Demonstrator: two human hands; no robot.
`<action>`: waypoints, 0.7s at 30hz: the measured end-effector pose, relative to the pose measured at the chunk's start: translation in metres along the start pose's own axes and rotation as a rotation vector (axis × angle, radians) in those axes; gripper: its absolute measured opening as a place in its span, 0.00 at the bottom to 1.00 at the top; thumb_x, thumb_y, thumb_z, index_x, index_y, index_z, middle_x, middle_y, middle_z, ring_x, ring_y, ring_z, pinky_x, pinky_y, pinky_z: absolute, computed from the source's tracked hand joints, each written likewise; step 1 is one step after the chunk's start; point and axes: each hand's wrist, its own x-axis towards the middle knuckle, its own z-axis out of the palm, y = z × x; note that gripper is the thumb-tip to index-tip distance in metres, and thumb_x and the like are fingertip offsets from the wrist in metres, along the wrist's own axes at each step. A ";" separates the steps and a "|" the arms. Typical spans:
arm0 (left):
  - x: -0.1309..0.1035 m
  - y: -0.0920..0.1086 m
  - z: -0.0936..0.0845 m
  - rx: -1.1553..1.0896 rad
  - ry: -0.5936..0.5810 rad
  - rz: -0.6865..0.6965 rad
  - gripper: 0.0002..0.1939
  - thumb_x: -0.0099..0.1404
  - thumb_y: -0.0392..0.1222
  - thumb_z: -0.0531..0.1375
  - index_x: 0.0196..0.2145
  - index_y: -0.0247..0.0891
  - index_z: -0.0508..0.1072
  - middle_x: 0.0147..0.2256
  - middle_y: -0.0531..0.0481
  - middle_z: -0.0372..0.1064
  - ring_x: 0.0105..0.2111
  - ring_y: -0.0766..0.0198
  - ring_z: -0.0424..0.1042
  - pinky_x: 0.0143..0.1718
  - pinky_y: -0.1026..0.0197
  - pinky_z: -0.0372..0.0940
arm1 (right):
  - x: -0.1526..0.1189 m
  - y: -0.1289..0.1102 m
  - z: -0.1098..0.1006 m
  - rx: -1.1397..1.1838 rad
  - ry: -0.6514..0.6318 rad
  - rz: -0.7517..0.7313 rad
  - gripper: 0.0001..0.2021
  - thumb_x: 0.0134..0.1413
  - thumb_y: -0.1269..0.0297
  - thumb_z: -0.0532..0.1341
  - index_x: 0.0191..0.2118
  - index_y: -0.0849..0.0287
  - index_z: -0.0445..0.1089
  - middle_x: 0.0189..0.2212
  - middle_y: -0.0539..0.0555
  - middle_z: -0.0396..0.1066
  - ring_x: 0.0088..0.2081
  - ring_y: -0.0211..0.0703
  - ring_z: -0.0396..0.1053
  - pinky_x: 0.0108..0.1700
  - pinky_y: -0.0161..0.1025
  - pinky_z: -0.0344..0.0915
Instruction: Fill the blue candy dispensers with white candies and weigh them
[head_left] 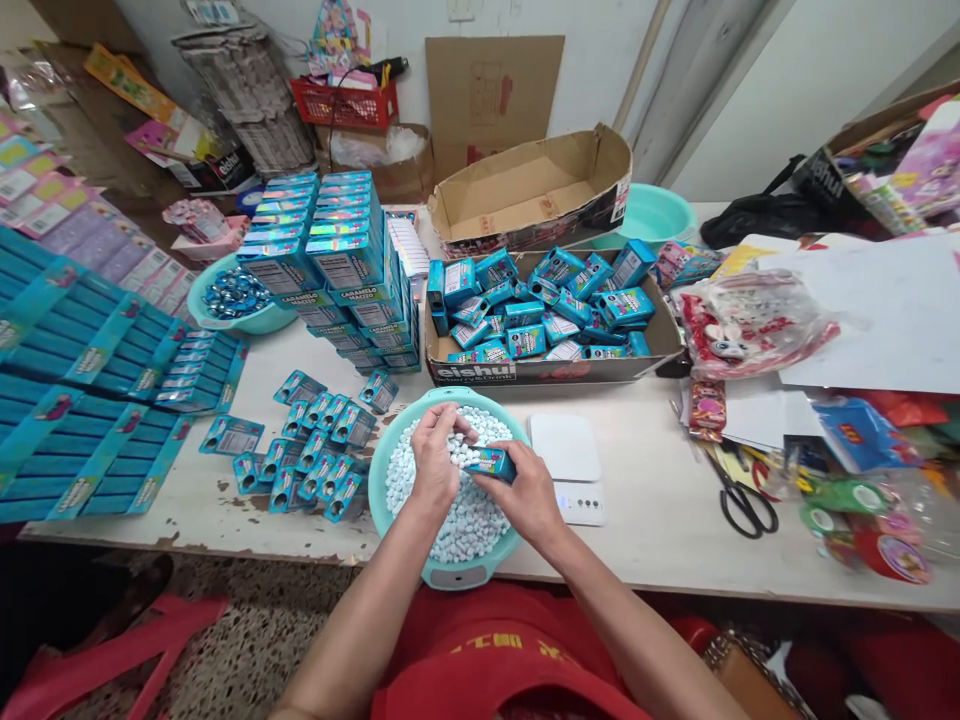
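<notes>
Many small blue boxes (312, 450): grouped on the table (660, 500), left of the bowl.
Bowl (379, 490): holds white pieces (469, 525), under both hands.
Left hand (435, 455): fingers bent inward, tips beside white pieces at the held box's end; whether they pinch any, I cannot tell.
Held box (489, 463): above the bowl, between the hands.
Right hand (531, 490): thumb and fingers closed around it.
Scale (566, 450): just right.

"CARAMELO MACIZO" on stacked blue bxs (346, 262); "eishui", w/ sm. "&Drink" below, on front of lg. open ctn (570, 373); "eishui" also on blk bx (226, 168), back L
</notes>
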 end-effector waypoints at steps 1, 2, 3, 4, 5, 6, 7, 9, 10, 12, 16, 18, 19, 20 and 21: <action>0.000 0.000 0.001 -0.001 -0.003 0.002 0.11 0.53 0.44 0.63 0.29 0.35 0.66 0.21 0.56 0.63 0.20 0.70 0.65 0.23 0.66 0.60 | 0.000 0.000 0.000 -0.003 0.001 -0.002 0.14 0.45 0.63 0.66 0.41 0.54 0.68 0.39 0.53 0.72 0.43 0.51 0.68 0.45 0.45 0.62; 0.000 -0.001 0.001 -0.001 -0.002 0.007 0.11 0.53 0.44 0.63 0.29 0.35 0.67 0.21 0.56 0.63 0.20 0.70 0.65 0.23 0.66 0.60 | 0.000 0.000 -0.001 -0.007 0.001 -0.001 0.14 0.45 0.64 0.66 0.40 0.54 0.68 0.38 0.53 0.72 0.43 0.50 0.68 0.44 0.45 0.62; 0.000 -0.001 0.002 -0.002 0.001 0.007 0.11 0.53 0.44 0.63 0.28 0.35 0.67 0.21 0.56 0.63 0.20 0.70 0.65 0.23 0.66 0.60 | 0.000 0.000 -0.001 -0.012 0.000 0.002 0.14 0.45 0.64 0.66 0.40 0.54 0.68 0.38 0.53 0.72 0.42 0.50 0.68 0.44 0.45 0.62; 0.001 0.000 0.003 -0.001 0.004 0.003 0.11 0.53 0.45 0.63 0.28 0.35 0.67 0.21 0.56 0.63 0.20 0.69 0.66 0.24 0.66 0.60 | 0.000 0.000 -0.001 -0.017 -0.004 0.007 0.14 0.44 0.64 0.66 0.40 0.55 0.68 0.38 0.53 0.72 0.42 0.50 0.68 0.44 0.45 0.62; 0.001 0.000 0.003 0.002 0.009 -0.001 0.12 0.53 0.45 0.63 0.28 0.35 0.67 0.21 0.56 0.64 0.20 0.69 0.66 0.24 0.66 0.60 | 0.001 0.000 -0.002 -0.022 -0.010 0.009 0.14 0.44 0.65 0.66 0.40 0.55 0.68 0.38 0.53 0.72 0.42 0.50 0.68 0.44 0.46 0.62; 0.002 0.000 0.004 0.008 0.015 -0.006 0.12 0.53 0.46 0.63 0.29 0.35 0.67 0.20 0.56 0.63 0.20 0.69 0.66 0.23 0.66 0.60 | 0.001 0.001 -0.002 -0.022 -0.021 0.009 0.14 0.43 0.65 0.67 0.40 0.55 0.68 0.38 0.53 0.72 0.42 0.50 0.68 0.44 0.45 0.62; 0.002 0.000 0.004 0.016 0.017 -0.015 0.12 0.54 0.47 0.63 0.29 0.35 0.67 0.20 0.56 0.63 0.19 0.69 0.66 0.23 0.66 0.60 | 0.001 0.001 -0.001 -0.017 -0.036 0.008 0.15 0.43 0.66 0.67 0.40 0.55 0.68 0.38 0.53 0.72 0.42 0.50 0.68 0.44 0.45 0.62; 0.002 0.000 0.004 0.036 0.000 -0.034 0.13 0.54 0.48 0.62 0.28 0.36 0.67 0.19 0.56 0.63 0.18 0.69 0.65 0.21 0.66 0.59 | 0.003 0.002 -0.001 -0.004 -0.052 0.014 0.15 0.43 0.67 0.67 0.40 0.55 0.68 0.38 0.53 0.72 0.43 0.50 0.68 0.44 0.45 0.62; 0.002 -0.001 0.003 0.047 -0.009 -0.036 0.13 0.55 0.49 0.62 0.28 0.35 0.67 0.18 0.56 0.62 0.17 0.69 0.65 0.21 0.66 0.59 | 0.004 0.003 0.000 0.005 -0.051 0.023 0.15 0.43 0.66 0.67 0.40 0.55 0.68 0.38 0.53 0.72 0.43 0.50 0.68 0.44 0.45 0.63; 0.001 -0.002 0.002 0.063 -0.016 -0.027 0.14 0.55 0.49 0.61 0.26 0.35 0.66 0.17 0.56 0.62 0.17 0.69 0.65 0.21 0.66 0.59 | 0.005 0.003 0.001 0.022 -0.029 0.046 0.15 0.43 0.66 0.67 0.40 0.55 0.68 0.38 0.53 0.72 0.42 0.49 0.69 0.43 0.44 0.63; 0.002 -0.003 0.002 0.076 -0.018 0.013 0.14 0.56 0.49 0.61 0.24 0.35 0.66 0.17 0.55 0.63 0.19 0.68 0.66 0.24 0.65 0.61 | 0.007 0.001 0.003 0.028 -0.023 0.010 0.14 0.44 0.67 0.67 0.40 0.55 0.68 0.38 0.53 0.72 0.42 0.49 0.68 0.44 0.44 0.63; 0.003 -0.002 0.002 0.083 -0.008 0.031 0.14 0.56 0.48 0.61 0.24 0.35 0.66 0.16 0.55 0.63 0.19 0.68 0.67 0.25 0.65 0.61 | 0.006 0.000 0.004 0.026 -0.030 -0.016 0.14 0.44 0.67 0.67 0.40 0.55 0.68 0.38 0.53 0.72 0.42 0.49 0.68 0.44 0.45 0.62; 0.004 -0.002 0.002 0.086 -0.002 0.040 0.13 0.56 0.48 0.61 0.24 0.35 0.67 0.16 0.55 0.63 0.19 0.68 0.67 0.25 0.65 0.62 | 0.005 -0.001 0.004 0.027 -0.020 -0.018 0.14 0.44 0.67 0.67 0.40 0.55 0.68 0.38 0.53 0.72 0.42 0.50 0.69 0.44 0.45 0.62; 0.004 -0.002 0.002 0.091 -0.003 0.043 0.13 0.56 0.48 0.60 0.25 0.35 0.67 0.15 0.56 0.63 0.19 0.67 0.67 0.25 0.65 0.62 | 0.005 -0.001 0.005 0.030 -0.002 -0.013 0.15 0.44 0.67 0.67 0.40 0.55 0.68 0.38 0.53 0.72 0.42 0.50 0.68 0.44 0.45 0.62; 0.004 -0.001 0.002 0.096 -0.011 0.037 0.13 0.57 0.49 0.60 0.26 0.35 0.67 0.15 0.56 0.63 0.18 0.67 0.67 0.25 0.65 0.62 | 0.004 0.000 0.005 0.035 0.020 -0.005 0.15 0.44 0.66 0.67 0.40 0.55 0.68 0.38 0.53 0.72 0.42 0.50 0.68 0.44 0.45 0.62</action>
